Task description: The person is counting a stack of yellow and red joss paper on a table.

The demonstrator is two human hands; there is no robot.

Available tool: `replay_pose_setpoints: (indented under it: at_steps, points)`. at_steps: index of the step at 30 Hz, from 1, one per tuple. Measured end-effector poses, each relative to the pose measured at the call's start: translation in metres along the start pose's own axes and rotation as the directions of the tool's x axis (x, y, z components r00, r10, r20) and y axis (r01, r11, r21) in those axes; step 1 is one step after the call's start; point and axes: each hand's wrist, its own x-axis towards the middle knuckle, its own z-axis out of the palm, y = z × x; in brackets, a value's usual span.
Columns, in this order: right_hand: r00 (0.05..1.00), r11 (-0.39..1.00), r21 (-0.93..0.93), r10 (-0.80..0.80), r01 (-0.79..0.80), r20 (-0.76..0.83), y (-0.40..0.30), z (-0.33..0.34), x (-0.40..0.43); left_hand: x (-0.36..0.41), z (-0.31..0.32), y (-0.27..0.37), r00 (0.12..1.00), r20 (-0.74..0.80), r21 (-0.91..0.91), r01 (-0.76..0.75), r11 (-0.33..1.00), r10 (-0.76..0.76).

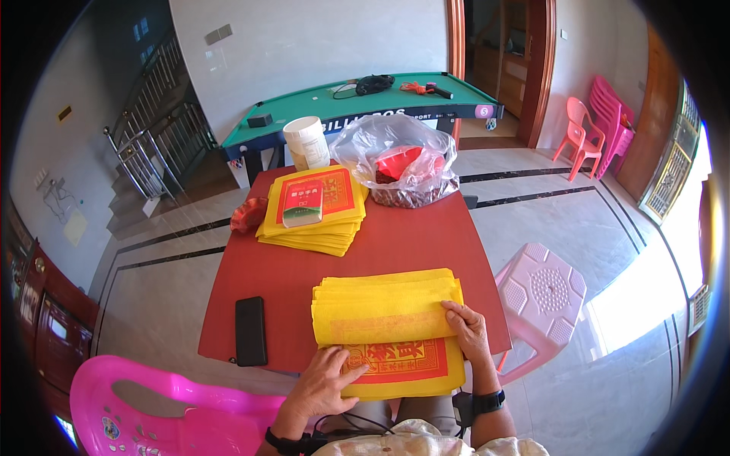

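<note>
A stack of yellow paper sheets (388,290) lies near the front edge of the red table, its upper sheets folded over away from me. Below the fold shows a sheet with a red printed panel (399,365) bearing gold characters. My right hand (469,330) pinches the right edge of the folded yellow paper between thumb and fingers. My left hand (328,379) rests with fingers spread on the printed sheet's left side, just under the fold. Farther back, a second yellow stack (319,239) carries a small red and green book (303,202).
On the red table (274,279) are a black phone-like slab (251,330), a red dish (249,215), a white tub (307,142) and a clear plastic bag (399,148) with dark contents. A pink stool (542,296) stands right, a pink chair (194,416) left, a billiard table (342,94) behind.
</note>
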Motion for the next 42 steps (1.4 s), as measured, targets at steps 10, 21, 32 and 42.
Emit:
replay_pose_setpoints:
  at_steps: [10,21,32,42]
  points:
    - [1.000,1.000,0.006,0.003,-0.003,0.006,-0.003,-0.001,-0.004,-0.003,0.002,0.000,0.999,-0.039,-0.018,-0.017,1.000,0.016]
    - [0.999,0.979,-0.199,-0.043,0.042,0.002,-0.008,-0.001,-0.002,-0.003,0.003,-0.004,0.998,-0.054,-0.076,-0.018,0.997,0.014]
    - [1.000,1.000,-0.027,-0.001,0.001,-0.004,-0.005,0.000,-0.001,-0.002,0.001,0.005,0.998,-0.009,-0.064,0.055,0.996,-0.055]
    - [1.000,0.999,-0.047,-0.012,0.012,-0.011,-0.007,-0.001,-0.003,-0.003,0.002,0.010,0.997,-0.005,-0.040,0.072,0.997,-0.073]
